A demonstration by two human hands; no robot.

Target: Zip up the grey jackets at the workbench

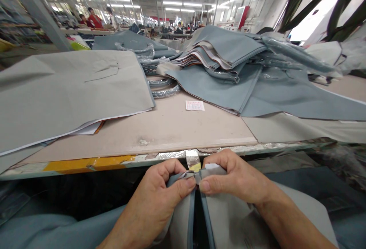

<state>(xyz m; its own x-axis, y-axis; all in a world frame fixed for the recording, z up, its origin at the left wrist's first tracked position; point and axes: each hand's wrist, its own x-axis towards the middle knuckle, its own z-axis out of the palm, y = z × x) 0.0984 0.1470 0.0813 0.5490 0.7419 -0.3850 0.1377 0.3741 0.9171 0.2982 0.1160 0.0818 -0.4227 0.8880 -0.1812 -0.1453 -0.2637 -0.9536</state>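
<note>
Just in front of the table edge, my left hand [161,193] and my right hand [236,176] are close together. Both are closed, thumbs and fingers pinching a grey fabric piece [225,213] with blue-grey bound edges. My left hand grips the left part near its upper end, and my right hand grips the right part. Below the thumbs, the two bound edges run downward with a dark gap between them. A small yellow bit [196,167] shows between the fingertips. The fingers behind the fabric are partly hidden.
A large grey sheet [74,85] covers the table's left side. Folded blue-grey panels [225,47] are piled at the back right. Plastic-wrapped tubes [164,91] and a small printed label [195,105] lie mid-table. The table's front edge [91,162] has worn tape. Other people work far behind.
</note>
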